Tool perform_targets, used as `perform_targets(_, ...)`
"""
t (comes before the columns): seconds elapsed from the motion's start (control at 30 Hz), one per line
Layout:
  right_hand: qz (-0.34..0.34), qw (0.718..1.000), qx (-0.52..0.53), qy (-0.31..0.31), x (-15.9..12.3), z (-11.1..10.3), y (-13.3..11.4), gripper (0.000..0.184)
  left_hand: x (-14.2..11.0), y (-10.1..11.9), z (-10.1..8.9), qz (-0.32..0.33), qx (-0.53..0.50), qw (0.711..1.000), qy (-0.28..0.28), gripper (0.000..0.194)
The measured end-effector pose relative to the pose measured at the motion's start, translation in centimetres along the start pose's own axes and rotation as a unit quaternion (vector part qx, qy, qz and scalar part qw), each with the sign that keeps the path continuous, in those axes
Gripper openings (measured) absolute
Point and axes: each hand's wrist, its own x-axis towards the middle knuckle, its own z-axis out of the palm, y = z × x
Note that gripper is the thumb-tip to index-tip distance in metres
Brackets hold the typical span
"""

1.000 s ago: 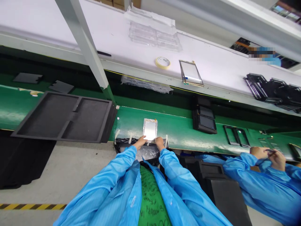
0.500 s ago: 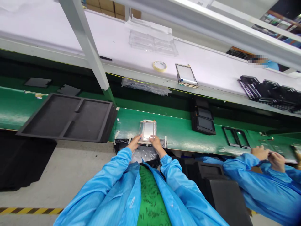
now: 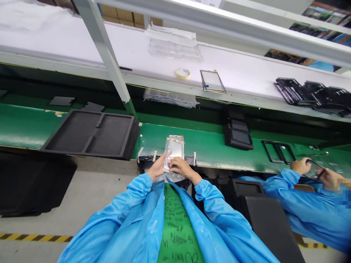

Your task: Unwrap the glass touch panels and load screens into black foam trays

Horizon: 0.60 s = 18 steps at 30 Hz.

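My left hand (image 3: 157,168) grips a thin, clear touch-screen panel (image 3: 173,149) by its left edge, holding it tilted above the front edge of the bench. Curled at the panel's lower right is my right hand (image 3: 181,167), its fingers pinched against the surface; whether a film is between them I cannot make out. Behind the held panel, more panels (image 3: 180,138) lie on the green bench (image 3: 208,153). Below my hands hangs a black plastic bag (image 3: 142,165), fixed to the bench edge by white tape strips (image 3: 195,158).
A black foam tray (image 3: 109,135) stands left; black foam trays (image 3: 239,137) with dark screens stand right. The upper shelf holds a tape roll (image 3: 182,73), framed panels (image 3: 212,81) and stacked black frames (image 3: 294,93). On the right, a co-worker's hands (image 3: 301,166) hold a dark frame.
The panel has come up off the bench towards me, in my left hand. My right hand has moved from its right side across its lower part. The co-worker's hands have moved apart.
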Motion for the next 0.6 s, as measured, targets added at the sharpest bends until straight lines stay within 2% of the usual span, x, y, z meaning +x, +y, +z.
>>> perform_targets(0.13,-0.023,0.999,-0.035,-0.024,-1.2,0.6,-1.9,0.018,-2.5,-0.4,0.4,0.0,0.001,1.0,-0.017,0.076)
perform_targets(0.2,0.028,0.999,-0.025,-0.008,-1.3,1.0,-2.7,0.015,-4.0,-1.2,0.2,0.008,0.006,0.998,-0.055,0.074)
perform_targets(0.27,0.111,0.993,0.025,0.026,-1.0,0.6,-2.8,0.011,-5.6,-2.2,-0.1,0.002,0.014,0.992,-0.125,0.087)
perform_targets(0.33,0.194,0.968,0.103,0.119,-0.7,-1.5,-1.9,0.011,-7.2,-3.0,-0.7,-0.02,0.015,0.982,-0.188,0.097)
perform_targets(0.37,0.225,0.944,0.141,0.197,-0.8,-3.2,-1.1,0.013,-8.0,-3.2,-1.0,-0.029,0.011,0.979,-0.203,0.096)
perform_targets(0.43,0.257,0.864,0.176,0.396,-1.9,-7.6,0.7,0.014,-9.3,-3.4,-1.9,-0.031,-0.002,0.979,-0.203,0.088)
perform_targets(0.47,0.26,0.82,0.155,0.486,-2.8,-9.8,1.6,0.016,-9.8,-3.4,-2.3,-0.026,-0.008,0.981,-0.194,0.084)
perform_targets(0.5,0.261,0.784,0.114,0.551,-3.9,-11.8,2.4,0.018,-10.2,-3.3,-2.8,-0.021,-0.012,0.983,-0.183,0.08)
perform_targets(0.53,0.262,0.76,0.064,0.591,-5.1,-13.3,2.9,0.02,-10.5,-3.2,-3.2,-0.017,-0.013,0.985,-0.17,0.076)
perform_targets(0.57,0.264,0.748,0.015,0.609,-6.2,-14.2,3.3,0.023,-10.7,-3.0,-3.6,-0.012,-0.01,0.988,-0.155,0.071)
perform_targets(0.6,0.269,0.751,-0.02,0.603,-7.0,-14.4,3.3,0.026,-10.8,-2.9,-4.0,-0.009,-0.004,0.99,-0.139,0.066)
